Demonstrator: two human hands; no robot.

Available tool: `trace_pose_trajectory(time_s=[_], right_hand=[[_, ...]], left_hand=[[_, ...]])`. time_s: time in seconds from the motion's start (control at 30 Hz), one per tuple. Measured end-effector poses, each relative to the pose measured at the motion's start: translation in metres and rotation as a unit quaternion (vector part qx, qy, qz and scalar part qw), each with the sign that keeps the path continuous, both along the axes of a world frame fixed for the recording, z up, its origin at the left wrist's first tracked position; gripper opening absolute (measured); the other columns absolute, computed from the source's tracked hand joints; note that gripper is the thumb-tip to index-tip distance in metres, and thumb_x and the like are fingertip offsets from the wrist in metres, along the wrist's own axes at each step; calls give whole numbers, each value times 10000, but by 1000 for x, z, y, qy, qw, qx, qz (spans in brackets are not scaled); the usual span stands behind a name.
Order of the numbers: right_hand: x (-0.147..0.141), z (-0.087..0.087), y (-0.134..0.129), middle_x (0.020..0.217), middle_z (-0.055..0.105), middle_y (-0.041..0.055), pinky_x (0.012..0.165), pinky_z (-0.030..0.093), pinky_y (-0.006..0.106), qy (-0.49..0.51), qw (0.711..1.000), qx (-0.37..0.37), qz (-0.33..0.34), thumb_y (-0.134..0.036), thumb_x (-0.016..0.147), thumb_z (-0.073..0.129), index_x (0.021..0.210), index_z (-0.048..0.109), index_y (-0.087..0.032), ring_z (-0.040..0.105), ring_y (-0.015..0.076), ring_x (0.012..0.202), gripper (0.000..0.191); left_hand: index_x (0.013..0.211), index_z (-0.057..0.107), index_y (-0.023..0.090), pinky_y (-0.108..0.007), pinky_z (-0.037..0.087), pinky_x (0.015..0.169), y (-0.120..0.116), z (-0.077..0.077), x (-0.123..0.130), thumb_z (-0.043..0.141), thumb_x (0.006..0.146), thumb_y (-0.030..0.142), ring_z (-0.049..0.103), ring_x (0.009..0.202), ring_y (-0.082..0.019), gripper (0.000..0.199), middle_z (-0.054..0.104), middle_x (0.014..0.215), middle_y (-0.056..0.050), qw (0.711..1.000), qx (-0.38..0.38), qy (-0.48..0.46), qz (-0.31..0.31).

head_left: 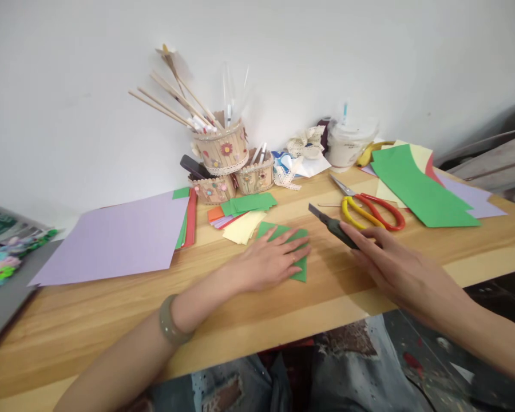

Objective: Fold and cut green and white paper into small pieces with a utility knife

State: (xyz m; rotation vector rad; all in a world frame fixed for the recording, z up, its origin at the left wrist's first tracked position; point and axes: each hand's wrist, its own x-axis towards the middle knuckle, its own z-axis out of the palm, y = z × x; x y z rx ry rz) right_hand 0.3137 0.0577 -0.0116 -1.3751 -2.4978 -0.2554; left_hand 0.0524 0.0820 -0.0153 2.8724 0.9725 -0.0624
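Observation:
My left hand (pixel 269 262) lies flat with spread fingers on a piece of green paper (pixel 299 271), pressing it to the wooden table. Part of that paper is hidden under the palm. In my right hand (pixel 388 260) is a dark green utility knife (pixel 335 228), its blade out and pointing up and to the left, held above the table to the right of the paper. Scissors (pixel 371 209) with one yellow and one red handle rest just beyond the knife. Small cut pieces of green paper (pixel 249 203) and pale yellow paper (pixel 243 227) lie behind my left hand.
Purple sheets (pixel 120 240) are stacked at the left. Green sheets (pixel 416 183) lie over other colours at the right. Decorated wooden pots (pixel 221 150) with sticks and pens, and a lidded plastic cup (pixel 351 143), stand along the wall. The table's front edge is near my lap.

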Motion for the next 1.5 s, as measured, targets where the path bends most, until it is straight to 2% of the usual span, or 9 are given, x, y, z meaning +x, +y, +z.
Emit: trace_pose_trajectory(time_s=[0.13,0.27,0.4,0.5,0.7,1.0,1.17,1.27,1.5], right_hand=[[15,2,-34,1112,611,94,485,520,249,51,995,-63,60,-210,947,322,1509,176,-301,669,168,665,588],[23,-2,-66,1128,619,91,512,548,232,57,989,-114,72,-161,924,342,1506,192,-336,675,152,646,625],[21,-4,-81,1172,615,80,547,566,233,38,988,-129,72,-97,883,348,1500,220,-344,685,154,693,677],[14,-1,-82,1142,616,80,573,567,240,30,989,-111,98,-43,840,313,1510,204,-297,683,156,724,724],[3,8,-77,1051,623,90,494,532,227,-9,991,-76,106,13,780,293,1501,227,-225,632,124,573,762],[-9,8,-82,982,615,112,415,515,235,-46,995,-13,85,15,739,307,1367,418,-112,623,126,524,649],[-23,11,-83,913,614,97,374,478,217,-81,994,-1,77,31,712,311,1391,375,-74,626,135,545,690],[-29,10,-83,829,587,63,333,455,228,-95,994,0,55,7,725,332,1391,375,-68,567,122,445,671],[-25,6,-87,744,512,5,337,466,238,-109,993,-11,41,-10,725,398,1405,348,-72,552,124,432,685]], left_hand=[[1489,235,186,-483,136,1163,9,0,5,276,1029,397,117,1461,-200,507,185,1577,-46,998,-48,-11,43],[1496,208,202,-495,123,1162,11,0,7,241,1031,390,90,1464,-189,504,150,1584,-40,995,-71,-26,64],[1500,196,208,-508,112,1162,11,1,6,208,1033,394,99,1463,-188,502,147,1585,-30,994,-84,-37,68],[1499,200,222,-516,120,1159,11,1,6,204,1034,393,110,1462,-194,496,154,1583,-27,993,-86,-41,69],[1498,206,249,-527,117,1155,13,-1,6,191,1034,403,120,1460,-198,489,173,1580,-21,992,-95,-53,67],[1502,189,211,-509,117,1163,13,-2,6,214,1031,388,122,1460,-190,504,160,1580,-30,991,-95,-55,73],[1499,197,187,-503,118,1166,12,-1,8,242,1030,375,113,1461,-193,508,154,1581,-27,993,-82,-38,72],[1499,199,191,-496,121,1166,12,-1,8,249,1030,379,121,1460,-193,508,170,1577,-32,994,-75,-37,71],[1505,184,198,-475,92,1174,12,-1,8,242,1029,384,97,1463,-177,514,137,1583,-4,994,-81,-23,73]])
